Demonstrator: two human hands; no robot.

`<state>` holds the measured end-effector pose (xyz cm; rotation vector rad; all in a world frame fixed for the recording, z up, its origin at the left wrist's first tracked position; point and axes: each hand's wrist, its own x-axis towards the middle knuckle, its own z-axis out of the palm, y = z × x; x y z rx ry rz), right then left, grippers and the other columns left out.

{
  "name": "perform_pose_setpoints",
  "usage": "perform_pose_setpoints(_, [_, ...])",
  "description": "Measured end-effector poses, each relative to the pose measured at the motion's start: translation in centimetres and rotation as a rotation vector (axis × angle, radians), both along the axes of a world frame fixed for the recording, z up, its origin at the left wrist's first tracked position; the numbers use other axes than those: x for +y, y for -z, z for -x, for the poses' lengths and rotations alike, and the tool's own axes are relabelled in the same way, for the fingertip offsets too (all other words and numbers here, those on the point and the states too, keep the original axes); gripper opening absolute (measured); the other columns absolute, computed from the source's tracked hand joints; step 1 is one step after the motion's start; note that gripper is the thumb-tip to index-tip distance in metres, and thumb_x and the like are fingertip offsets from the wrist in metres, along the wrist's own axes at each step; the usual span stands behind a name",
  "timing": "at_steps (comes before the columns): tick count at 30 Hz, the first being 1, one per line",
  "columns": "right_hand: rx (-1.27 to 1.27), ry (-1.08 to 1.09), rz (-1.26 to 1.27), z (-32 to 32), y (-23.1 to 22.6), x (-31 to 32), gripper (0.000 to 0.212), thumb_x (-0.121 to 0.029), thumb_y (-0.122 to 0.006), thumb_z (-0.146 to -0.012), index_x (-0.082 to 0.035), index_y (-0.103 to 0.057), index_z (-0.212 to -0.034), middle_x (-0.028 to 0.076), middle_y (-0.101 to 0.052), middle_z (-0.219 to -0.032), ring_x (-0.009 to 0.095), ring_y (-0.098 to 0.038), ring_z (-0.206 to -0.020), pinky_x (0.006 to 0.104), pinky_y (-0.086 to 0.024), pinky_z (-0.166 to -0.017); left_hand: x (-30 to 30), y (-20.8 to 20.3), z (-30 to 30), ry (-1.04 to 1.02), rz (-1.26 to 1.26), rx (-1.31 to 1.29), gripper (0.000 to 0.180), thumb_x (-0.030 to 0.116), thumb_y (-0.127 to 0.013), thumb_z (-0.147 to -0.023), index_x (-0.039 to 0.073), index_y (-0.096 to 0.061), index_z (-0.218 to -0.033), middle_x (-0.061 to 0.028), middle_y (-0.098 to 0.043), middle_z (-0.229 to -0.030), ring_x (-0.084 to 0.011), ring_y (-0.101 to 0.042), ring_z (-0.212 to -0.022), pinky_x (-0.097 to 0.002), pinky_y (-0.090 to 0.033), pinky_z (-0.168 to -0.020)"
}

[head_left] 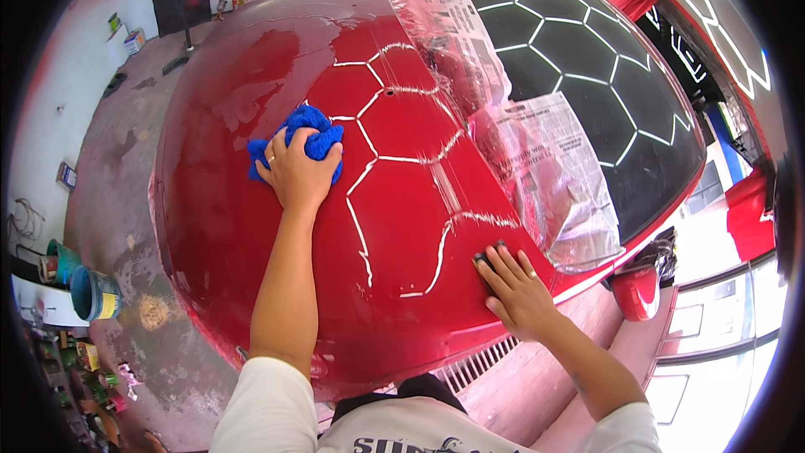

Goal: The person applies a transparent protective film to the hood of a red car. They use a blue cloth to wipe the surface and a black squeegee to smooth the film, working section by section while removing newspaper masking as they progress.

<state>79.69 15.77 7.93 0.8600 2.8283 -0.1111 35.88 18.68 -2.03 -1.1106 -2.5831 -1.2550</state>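
My left hand [300, 169] presses a crumpled blue microfiber cloth [320, 144] onto the red car hood [251, 239], fingers curled over it. Farther right, close to the hood's near edge, my right hand [521, 294] lies with its fingers straight and close together. A small dark pad [484, 261] shows at its fingertips, mostly hidden under them. White hexagonal light reflections cross the glossy hood between my hands; a dull streaked band breaks them. The hood's far left part looks wet or hazy.
Newspaper [560, 147] and clear plastic cover the strip beside the dark windshield [579, 50]. A red side mirror [637, 292] juts out at the right. Buckets [94, 292] and several small containers stand on the stained floor [159, 352] at the left.
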Motion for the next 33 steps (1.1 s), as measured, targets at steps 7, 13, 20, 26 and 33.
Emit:
perform_pose_setpoints(7, [0.114, -0.032, -0.249, 24.4, 4.4, 22.2, 0.063, -0.042, -0.035, -0.12, -0.01, -0.036, -0.174, 0.017, -0.032, -0.183, 0.035, -0.027, -0.171, 0.0665, -0.018, -0.137, -0.1, 0.9, 0.6, -0.053, -0.022, 0.077, 0.046, 0.042, -0.094, -0.08, 0.021, -0.079, -0.119, -0.0116, -0.064, -0.148, -0.0381, -0.054, -0.145, -0.0678, -0.031, -0.125])
perform_pose_setpoints(13, [0.2, 0.033, -0.173, 43.2, 5.8, 41.1, 0.064, -0.047, -0.026, -0.12, -0.013, -0.045, -0.17, 0.014, -0.036, -0.182, 0.038, -0.032, -0.169, 0.0801, -0.019, -0.13, -0.5, 1.4, 0.9, -0.002, -0.058, 0.075, 0.048, 0.041, -0.096, -0.076, 0.019, -0.079, -0.115, -0.0157, -0.065, -0.145, -0.0399, -0.055, -0.141, -0.0622, -0.034, -0.123])
perform_pose_setpoints(20, [0.079, 0.056, -0.229, 47.6, 5.7, 44.0, 0.061, -0.045, -0.028, -0.121, -0.015, -0.043, -0.172, 0.015, -0.033, -0.183, 0.036, -0.027, -0.171, 0.0734, -0.023, -0.133, -0.9, 0.5, 0.6, -0.017, -0.019, 0.103, 0.049, 0.046, -0.095, -0.079, 0.021, -0.079, -0.118, -0.0161, -0.062, -0.147, -0.0397, -0.053, -0.144, -0.0626, -0.032, -0.125])
perform_pose_setpoints(26, [0.173, -0.043, -0.198, 28.9, 6.1, 25.1, 0.064, -0.043, -0.035, -0.121, -0.007, -0.036, -0.173, 0.021, -0.032, -0.182, 0.041, -0.029, -0.169, 0.063, -0.024, -0.136, -0.4, 1.5, 1.0, -0.034, 0.003, 0.077, 0.05, 0.047, -0.093, -0.082, 0.021, -0.079, -0.122, -0.0126, -0.063, -0.15, -0.0384, -0.052, -0.146, -0.0682, -0.032, -0.124])
perform_pose_setpoints(33, [0.025, 0.007, -0.066, 5.2, 1.7, -0.5, 0.066, -0.039, -0.048, -0.116, -0.008, -0.037, -0.174, 0.022, -0.037, -0.18, 0.042, -0.031, -0.168, 0.0625, -0.022, -0.136, -0.8, 0.3, 0.9, -0.001, -0.007, 0.0, 0.051, 0.048, -0.091, -0.085, 0.021, -0.079, -0.127, -0.0137, -0.058, -0.158, -0.0385, -0.045, -0.155, -0.0764, -0.023, -0.129])
